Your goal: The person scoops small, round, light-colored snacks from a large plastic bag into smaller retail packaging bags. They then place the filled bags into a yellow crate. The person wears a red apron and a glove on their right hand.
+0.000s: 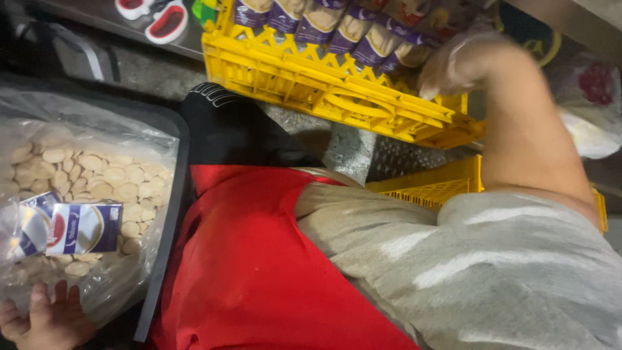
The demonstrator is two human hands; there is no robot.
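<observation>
My left hand (40,319) sits at the bottom left, fingers apart, resting against the lower edge of a big clear plastic bag (123,139) full of round pale biscuits (110,176). Flat purple-and-white wrappers (76,228) lie on the biscuits. My right hand (461,61), in a thin clear glove and blurred, reaches to the upper right over a yellow plastic crate (324,84). The crate holds several purple biscuit packets (353,29) standing in a row. Whether the right hand grips a packet is hidden by blur.
The bag lies in a dark tray (170,214) at the left. My red-clad leg (259,272) and grey sleeve (492,272) fill the lower middle. A second yellow crate (434,185) sits below the first. A black sock (227,123) and speckled stone floor (350,149) show between them.
</observation>
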